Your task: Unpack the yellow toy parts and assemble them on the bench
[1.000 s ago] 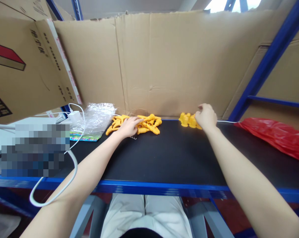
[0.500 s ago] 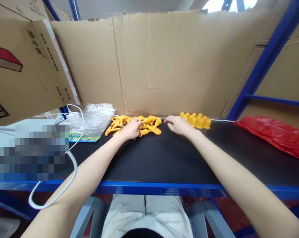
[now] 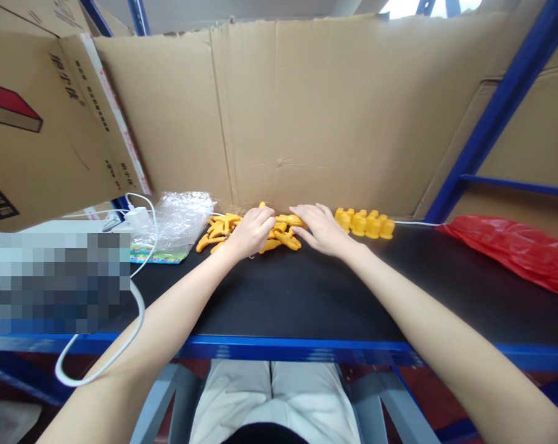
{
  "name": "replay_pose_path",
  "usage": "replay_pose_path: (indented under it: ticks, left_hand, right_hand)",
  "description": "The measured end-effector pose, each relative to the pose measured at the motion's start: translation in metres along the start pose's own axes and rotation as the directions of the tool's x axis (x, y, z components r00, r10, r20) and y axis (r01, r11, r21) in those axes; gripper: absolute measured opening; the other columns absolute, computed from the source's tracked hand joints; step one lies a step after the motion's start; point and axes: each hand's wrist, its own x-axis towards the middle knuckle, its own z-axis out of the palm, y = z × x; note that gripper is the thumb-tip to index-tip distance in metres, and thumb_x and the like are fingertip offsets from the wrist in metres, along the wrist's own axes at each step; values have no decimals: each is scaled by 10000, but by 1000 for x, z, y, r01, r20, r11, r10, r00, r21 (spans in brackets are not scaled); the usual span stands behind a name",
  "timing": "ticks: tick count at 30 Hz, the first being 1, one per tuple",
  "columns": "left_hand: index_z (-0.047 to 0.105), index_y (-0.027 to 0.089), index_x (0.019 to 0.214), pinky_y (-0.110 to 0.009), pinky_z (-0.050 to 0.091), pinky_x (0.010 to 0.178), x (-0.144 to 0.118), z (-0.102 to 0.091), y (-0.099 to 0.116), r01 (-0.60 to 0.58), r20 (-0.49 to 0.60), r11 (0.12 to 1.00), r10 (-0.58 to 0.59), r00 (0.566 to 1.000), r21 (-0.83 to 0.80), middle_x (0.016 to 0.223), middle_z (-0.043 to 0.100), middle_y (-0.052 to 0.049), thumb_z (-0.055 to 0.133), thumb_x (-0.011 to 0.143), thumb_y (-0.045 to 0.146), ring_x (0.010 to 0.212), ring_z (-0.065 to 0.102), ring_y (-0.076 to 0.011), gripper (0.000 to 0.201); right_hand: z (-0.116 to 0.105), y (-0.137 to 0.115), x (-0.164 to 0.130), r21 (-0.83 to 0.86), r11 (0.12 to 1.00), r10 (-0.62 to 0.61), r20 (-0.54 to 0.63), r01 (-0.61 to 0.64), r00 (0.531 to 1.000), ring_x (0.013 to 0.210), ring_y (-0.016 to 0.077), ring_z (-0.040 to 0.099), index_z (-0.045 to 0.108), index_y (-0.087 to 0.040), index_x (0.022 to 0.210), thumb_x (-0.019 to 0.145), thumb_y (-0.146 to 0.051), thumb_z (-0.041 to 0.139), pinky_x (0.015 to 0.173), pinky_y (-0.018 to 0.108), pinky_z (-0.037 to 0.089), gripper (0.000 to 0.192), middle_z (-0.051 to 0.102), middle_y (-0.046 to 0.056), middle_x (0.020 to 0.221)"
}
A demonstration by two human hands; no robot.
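Observation:
A pile of yellow T-shaped plastic pieces (image 3: 221, 226) lies on the black tabletop by the cardboard wall. My left hand (image 3: 252, 233) is over the middle of it, fingers closed around a yellow plastic piece (image 3: 262, 205) whose tip pokes up above the knuckles; the rest is hidden. At the pile's right end is my right hand (image 3: 324, 229), thumb and fingers apart, fingertips beside a yellow piece. Whether they touch it I cannot tell. Just right of that hand, yellow cup-like pieces (image 3: 372, 226) stand upright in a tight group.
Clear plastic wrap (image 3: 177, 216) lies left of the pile, near a white charger with cable (image 3: 137, 217). A white cable loop hangs over my left forearm. A red plastic bag (image 3: 514, 246) lies at right. Cardboard (image 3: 315, 117) walls the back; a blue rail (image 3: 301, 347) edges the front.
My left hand has risen slightly, with a yellow piece's tip now showing above it. My right hand has moved left to the pile, its fingers more spread.

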Motion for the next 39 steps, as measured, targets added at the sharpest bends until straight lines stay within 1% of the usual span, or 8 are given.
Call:
replay_pose_path:
  ticks: [8, 13, 17, 20, 23, 26, 32, 39]
  left_hand:
    - [493, 150, 1047, -411, 439, 892, 1, 2, 3, -5, 98, 994, 17, 995, -112, 1058, 563, -128, 330, 856, 80, 1055, 507, -232, 261]
    - [462, 177, 1064, -352, 478, 797, -2, 5, 9, 180, 147, 943, -143, 979, -281, 1017, 596, -102, 345, 887, 149, 935, 579, -199, 215]
    - [426, 205, 1072, -296, 493, 661, 2, 9, 13, 417, 128, 752, -413, 902, -511, 832, 608, -36, 422, 895, 289, 706, 609, -148, 196]
    - [354, 211, 1159, -257, 496, 602, 8, 9, 13, 446, 113, 554, -532, 839, -703, 766, 598, -10, 439, 893, 324, 645, 609, -123, 301]
    - [331, 231, 1230, -221, 474, 525, 11, 6, 13, 443, 120, 469, -571, 812, -764, 725, 588, 9, 442, 895, 347, 541, 581, -96, 371]
    - [466, 224, 1129, -209, 448, 485, 10, 4, 12, 443, 100, 515, -563, 820, -733, 699, 573, 13, 393, 916, 364, 483, 542, -76, 265]
    - [528, 206, 1093, -253, 475, 651, -1, 1, 9, 390, 62, 872, -390, 919, -297, 949, 650, -36, 585, 801, 330, 722, 614, -135, 323]
    - [504, 202, 1153, -275, 462, 690, -1, -2, 8, 426, 138, 905, -423, 895, 13, 1110, 634, -66, 481, 839, 293, 901, 628, -193, 328]
  right_hand:
    - [5, 1, 1, -6, 1000, -3, 23, 3, 1000, 963, 228, 577, 539, -177, 1084, 883, -290, 442, 953, 435, 306, 250, 645, 100, 1034]
    - [-2, 0, 3, -125, 992, -13, -4, 13, 1000, 911, 227, 556, 519, -191, 1000, 839, -157, 418, 897, 401, 293, 194, 636, 85, 968]
    - [-4, -1, 4, -190, 981, 18, -34, -24, 999, 897, 242, 543, 507, -189, 1001, 830, -128, 392, 818, 380, 291, 216, 639, 98, 974]
    - [-3, -4, 5, -208, 977, 27, -39, -35, 999, 885, 253, 538, 496, -188, 1033, 838, -144, 395, 789, 376, 280, 225, 645, 104, 970]
    - [-3, -7, 6, -237, 971, 29, -28, -35, 999, 873, 251, 533, 494, -184, 1043, 844, -138, 384, 781, 370, 267, 231, 647, 104, 962]
    - [-4, -8, 7, -272, 961, 35, -29, -42, 999, 876, 255, 526, 502, -170, 1046, 851, -127, 369, 777, 367, 259, 239, 643, 111, 950]
    - [-5, -3, 4, -247, 969, 2, -16, -6, 1000, 908, 249, 519, 520, -145, 1074, 886, -178, 381, 795, 354, 264, 236, 635, 117, 963]
    - [-2, -9, 4, -177, 982, -52, 53, 61, 997, 913, 225, 524, 528, -139, 1117, 942, -295, 340, 800, 344, 266, 301, 626, 122, 1038]
